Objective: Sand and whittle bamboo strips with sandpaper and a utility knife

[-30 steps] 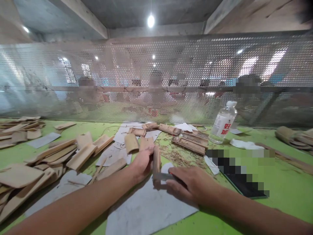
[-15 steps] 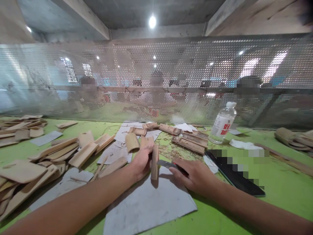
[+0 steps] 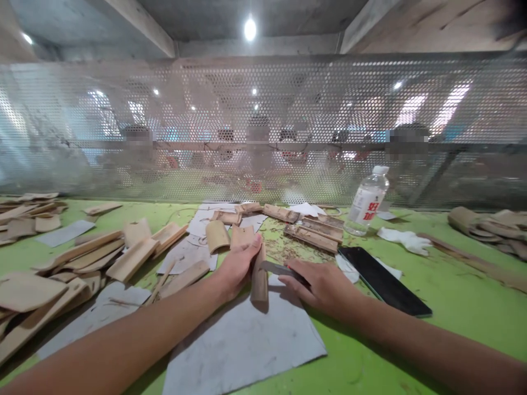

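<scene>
- While the person is leaning over it, the green table (image 3: 453,307) is carrying everything, with a perforated metal screen (image 3: 263,126) standing along its far edge.
- Lying on the table's near middle is a grey sheet (image 3: 247,345).
- Spreading across the table's left part are loose bamboo slats (image 3: 82,258).
- Lying right of the sheet is a black phone (image 3: 382,280), and beyond it a plastic bottle (image 3: 365,202) is standing upright.
- At the sheet's far edge, the left hand (image 3: 236,266) is wrapping its fingers around a bamboo piece (image 3: 259,277), holding it on end.
- Just right of that piece, the right hand (image 3: 321,285) is closing on a knife (image 3: 280,269), its blade touching the piece.
</scene>
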